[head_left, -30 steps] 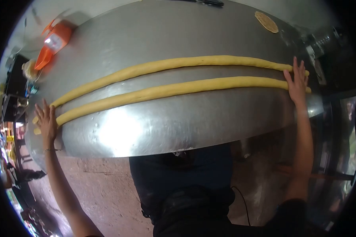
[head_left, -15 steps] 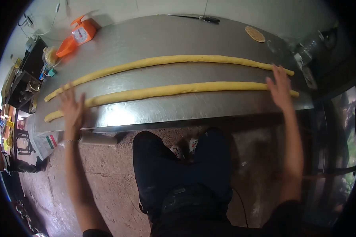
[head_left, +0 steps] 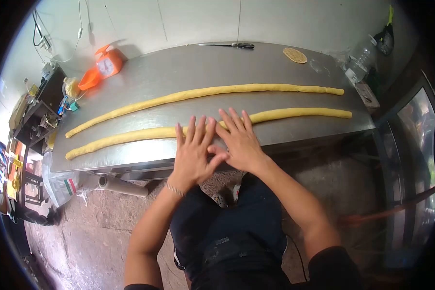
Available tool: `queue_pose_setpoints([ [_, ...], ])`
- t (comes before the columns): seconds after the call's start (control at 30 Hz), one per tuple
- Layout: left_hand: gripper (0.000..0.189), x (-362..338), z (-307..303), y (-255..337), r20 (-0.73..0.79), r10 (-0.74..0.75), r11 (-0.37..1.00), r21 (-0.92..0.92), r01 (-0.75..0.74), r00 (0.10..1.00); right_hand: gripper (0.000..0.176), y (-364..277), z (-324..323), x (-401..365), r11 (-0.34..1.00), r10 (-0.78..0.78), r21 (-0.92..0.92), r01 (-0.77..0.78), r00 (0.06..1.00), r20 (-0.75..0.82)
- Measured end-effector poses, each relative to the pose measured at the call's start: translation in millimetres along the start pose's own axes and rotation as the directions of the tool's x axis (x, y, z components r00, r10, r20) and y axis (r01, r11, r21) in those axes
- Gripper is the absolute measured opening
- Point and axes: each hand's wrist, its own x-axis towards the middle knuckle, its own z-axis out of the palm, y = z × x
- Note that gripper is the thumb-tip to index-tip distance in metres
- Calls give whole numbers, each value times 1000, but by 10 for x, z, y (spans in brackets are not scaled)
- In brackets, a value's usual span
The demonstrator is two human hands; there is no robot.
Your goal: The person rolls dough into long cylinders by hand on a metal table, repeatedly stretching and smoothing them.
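Observation:
Two long yellow dough ropes lie across a metal table, one behind the other. Over the middle of the near dough rope, my left hand rests with its fingers spread. Close beside it, my right hand also lies flat on that rope, fingers stretched out. The two hands nearly meet at the thumbs, and they hide the rope's middle stretch. Behind them the far dough rope curves across the table, touched by neither hand.
An orange kitchen scale with an orange tray stands at the back left. Along the back edge lies a knife. A flat round piece and a clear plastic bottle are at the back right. Below the table is a roll.
Both hands have moved inward from opposite ends of the dough ropes to the middle of the near one. The view has tilted up slightly.

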Motion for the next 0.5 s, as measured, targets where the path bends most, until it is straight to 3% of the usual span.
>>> queue_pose_setpoints([
  [0.07, 107, -176, -16, 198, -42, -11, 996, 85, 14, 999, 85, -93, -72, -91, 998, -24, -60, 21, 999, -47],
  [0.17, 114, -50, -2, 272, -68, 2, 999, -44, -5, 998, 88, -23, -43, 11, 996, -50, -75, 44, 995, -81],
  [0.2, 109, 51, 25, 254, -29, -25, 1000, -9, 25, 999, 88, 87, 50, 148, 997, -40, -73, 34, 996, -81],
  [0.33, 107, 642, 291, -104, -43, -114, 987, 109, 118, 993, 93, 417, 291, 604, 992, 46, -112, -52, 998, -54],
  [0.5, 112, 1163, 416, -434, -63, -154, 983, 93, 159, 986, 96, 715, 457, 1083, 980, 122, -148, -133, 989, -82],
])
